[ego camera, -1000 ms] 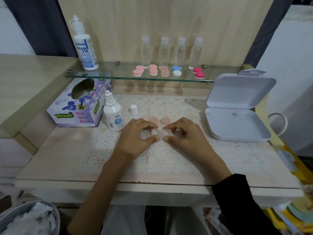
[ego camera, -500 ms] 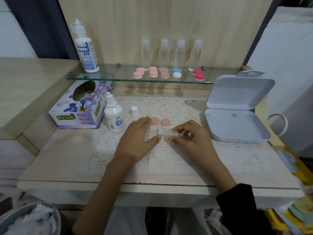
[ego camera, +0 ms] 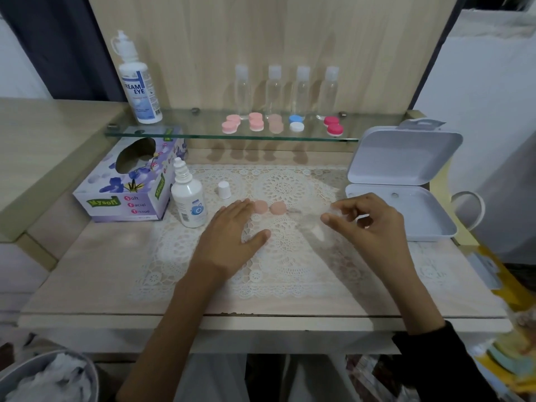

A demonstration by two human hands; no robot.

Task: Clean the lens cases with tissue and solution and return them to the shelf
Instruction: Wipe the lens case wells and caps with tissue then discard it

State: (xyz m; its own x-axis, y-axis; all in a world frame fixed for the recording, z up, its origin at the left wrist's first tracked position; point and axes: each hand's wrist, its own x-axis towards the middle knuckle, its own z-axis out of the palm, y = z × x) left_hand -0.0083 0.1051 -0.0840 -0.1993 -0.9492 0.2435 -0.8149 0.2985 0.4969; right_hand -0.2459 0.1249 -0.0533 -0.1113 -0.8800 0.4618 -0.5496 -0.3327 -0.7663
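Holding the clear case base pinched in its fingers at about 2 o'clock, the right hand should keep the wells upward. The left hand lies flat, fingers spread and empty, on the worktop mat. Just beyond it lie two pink caps; the solution bottle stands uncapped at 10 o'clock. Farther off, the shelf holds the other cases.

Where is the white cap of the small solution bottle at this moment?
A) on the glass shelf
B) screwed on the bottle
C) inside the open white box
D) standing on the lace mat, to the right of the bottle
D: the white cap stands alone on the lace mat, just right of the uncapped small solution bottle.
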